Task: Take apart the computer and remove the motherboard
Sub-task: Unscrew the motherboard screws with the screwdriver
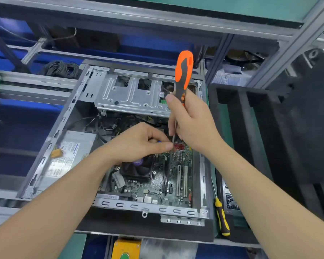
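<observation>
Orange screwdriver (183,77) is standing nearly upright, handle up. The right hand (191,124) is wrapped around the lower grip and the shaft runs straight down. The motherboard (157,184) is still lying flat in the open case (148,204), under both hands. The tip comes down on the far right part of it, by the red bit (179,146). The left hand (138,143) comes in from the other side, fingers curled, with thumb and forefinger together right at the tip. Honestly can't tell if it's pinching a screw, the shaft or nothing, it's too small. I'd guess it's a board screw being worked, so the move is straight down that vertical axis.
</observation>
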